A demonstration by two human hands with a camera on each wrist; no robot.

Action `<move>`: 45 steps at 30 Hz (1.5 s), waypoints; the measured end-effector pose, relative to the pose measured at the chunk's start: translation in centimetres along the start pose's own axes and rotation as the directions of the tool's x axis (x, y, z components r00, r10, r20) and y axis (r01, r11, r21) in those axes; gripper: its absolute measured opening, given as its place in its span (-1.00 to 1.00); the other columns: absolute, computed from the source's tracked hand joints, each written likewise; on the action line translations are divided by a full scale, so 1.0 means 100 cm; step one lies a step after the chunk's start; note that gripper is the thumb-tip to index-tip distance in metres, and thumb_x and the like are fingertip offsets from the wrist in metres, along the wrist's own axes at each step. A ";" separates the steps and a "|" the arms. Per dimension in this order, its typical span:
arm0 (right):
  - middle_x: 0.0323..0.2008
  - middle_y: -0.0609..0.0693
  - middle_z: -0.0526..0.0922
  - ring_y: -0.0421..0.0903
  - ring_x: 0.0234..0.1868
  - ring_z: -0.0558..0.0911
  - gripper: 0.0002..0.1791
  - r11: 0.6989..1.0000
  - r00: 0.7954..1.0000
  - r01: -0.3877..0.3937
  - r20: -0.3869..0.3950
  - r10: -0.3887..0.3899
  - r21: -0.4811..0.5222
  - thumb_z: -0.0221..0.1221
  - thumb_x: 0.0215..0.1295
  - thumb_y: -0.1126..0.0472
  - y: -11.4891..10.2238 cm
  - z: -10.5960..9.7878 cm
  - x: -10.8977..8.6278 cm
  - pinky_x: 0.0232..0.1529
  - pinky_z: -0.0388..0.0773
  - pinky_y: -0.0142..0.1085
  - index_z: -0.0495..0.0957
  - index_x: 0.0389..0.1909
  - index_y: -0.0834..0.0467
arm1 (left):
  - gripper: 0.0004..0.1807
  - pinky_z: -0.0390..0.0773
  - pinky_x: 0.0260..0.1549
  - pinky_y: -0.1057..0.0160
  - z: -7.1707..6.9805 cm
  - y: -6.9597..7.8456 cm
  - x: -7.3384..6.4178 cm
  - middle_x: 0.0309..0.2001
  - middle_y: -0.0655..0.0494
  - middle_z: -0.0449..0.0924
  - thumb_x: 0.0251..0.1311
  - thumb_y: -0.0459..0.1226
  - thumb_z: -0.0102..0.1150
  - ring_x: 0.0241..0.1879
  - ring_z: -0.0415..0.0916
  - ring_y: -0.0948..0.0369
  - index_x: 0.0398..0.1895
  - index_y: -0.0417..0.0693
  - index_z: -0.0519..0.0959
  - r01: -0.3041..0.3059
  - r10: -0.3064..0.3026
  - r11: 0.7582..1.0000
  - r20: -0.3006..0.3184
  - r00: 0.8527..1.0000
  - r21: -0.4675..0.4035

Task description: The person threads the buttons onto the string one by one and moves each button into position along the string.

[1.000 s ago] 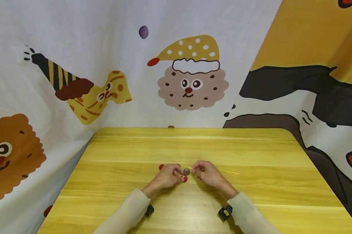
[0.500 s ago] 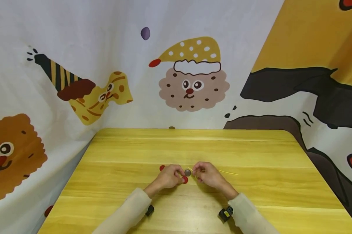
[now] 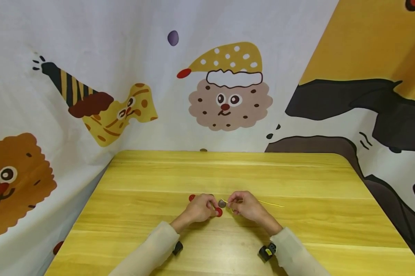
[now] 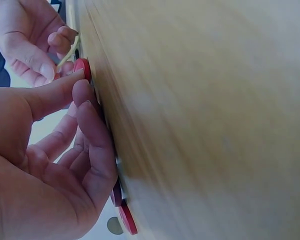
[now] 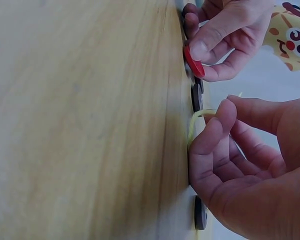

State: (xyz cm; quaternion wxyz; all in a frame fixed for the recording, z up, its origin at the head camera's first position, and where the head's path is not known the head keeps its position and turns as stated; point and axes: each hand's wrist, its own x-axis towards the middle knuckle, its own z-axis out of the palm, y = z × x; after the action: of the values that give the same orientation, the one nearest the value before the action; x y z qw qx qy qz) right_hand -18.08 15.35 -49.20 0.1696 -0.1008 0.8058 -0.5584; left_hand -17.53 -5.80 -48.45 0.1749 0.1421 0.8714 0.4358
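My left hand (image 3: 199, 209) pinches a red button (image 3: 218, 212) by its edge between thumb and finger. The button stands tilted off the wood in the right wrist view. My right hand (image 3: 246, 207) pinches a thin yellow cord (image 3: 271, 204), whose short end pokes out leftward past the fingertips. A loop of the cord (image 5: 192, 125) hangs below those fingers. Between the hands lies a grey-brown button (image 3: 222, 203), close to the red one. Whether the cord's end touches it, I cannot tell.
Another red button (image 3: 192, 197) lies beyond my left hand, beside a dark one (image 4: 116, 195). A dark button (image 5: 201, 212) rests on the table by my right hand. The wooden table (image 3: 152, 172) meets a printed curtain (image 3: 141, 38) at the back.
Both hands stay nearly in place, still holding the red button and the cord. The cord's short end now reaches slightly differently toward the grey-brown button. The whole head view has shifted a little.
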 end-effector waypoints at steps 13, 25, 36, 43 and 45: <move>-0.39 0.16 0.65 -0.11 -0.48 0.58 -0.94 1.000 1.000 -0.013 0.006 0.013 0.011 0.17 0.32 0.43 -0.002 0.000 -0.001 -0.47 0.54 -0.34 0.60 -0.25 0.32 | -0.93 0.37 -0.63 0.37 -0.001 0.001 -0.002 -0.52 0.04 0.62 0.10 -0.43 0.34 -0.61 0.40 0.31 -0.38 -0.14 0.64 -0.024 0.024 1.000 0.009 1.000 -0.014; -0.33 0.29 0.70 -0.16 -0.55 0.44 -0.83 0.999 0.999 0.037 -0.012 -0.037 0.018 0.09 0.36 0.44 -0.014 -0.007 -0.005 -0.51 0.47 -0.33 0.64 -0.18 0.41 | -0.94 0.36 -0.56 0.36 -0.003 0.001 -0.002 -0.51 0.02 0.61 0.11 -0.44 0.34 -0.55 0.41 0.28 -0.41 -0.17 0.63 -0.041 0.040 0.999 -0.012 0.999 -0.035; -0.38 0.21 0.70 -0.18 -0.58 0.41 -0.83 0.999 0.996 0.040 -0.079 -0.042 -0.018 0.10 0.37 0.45 -0.013 -0.014 -0.003 -0.59 0.40 -0.41 0.63 -0.16 0.43 | -0.97 0.40 -0.56 0.37 -0.002 0.001 -0.004 -0.51 0.06 0.60 0.12 -0.43 0.31 -0.55 0.43 0.29 -0.40 -0.17 0.64 -0.041 0.040 0.998 -0.012 0.999 -0.047; -0.35 0.28 0.71 -0.20 -0.60 0.42 -0.84 0.999 0.991 0.046 -0.124 -0.049 -0.028 0.13 0.38 0.41 -0.017 -0.016 -0.004 -0.60 0.41 -0.38 0.65 -0.17 0.40 | -0.97 0.45 -0.48 0.30 -0.010 0.002 -0.002 -0.43 0.07 0.63 0.19 -0.40 0.27 -0.46 0.47 0.24 -0.35 -0.13 0.67 -0.026 0.024 0.999 -0.058 0.998 -0.035; -0.34 0.26 0.72 -0.21 -0.61 0.43 -0.84 0.999 0.990 0.043 -0.133 -0.046 -0.029 0.15 0.37 0.38 -0.017 -0.017 -0.005 -0.60 0.41 -0.38 0.66 -0.16 0.37 | -0.96 0.45 -0.45 0.28 -0.013 0.003 -0.001 -0.41 0.06 0.64 0.19 -0.39 0.26 -0.43 0.48 0.21 -0.32 -0.13 0.67 -0.018 0.014 0.999 -0.074 0.997 -0.050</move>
State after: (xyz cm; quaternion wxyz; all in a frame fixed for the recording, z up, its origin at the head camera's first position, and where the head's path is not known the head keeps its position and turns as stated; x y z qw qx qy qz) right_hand -18.38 16.41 -46.99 0.1014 -0.0834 0.8202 -0.5568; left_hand -17.95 -6.58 -47.45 0.1430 0.1283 0.8647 0.4641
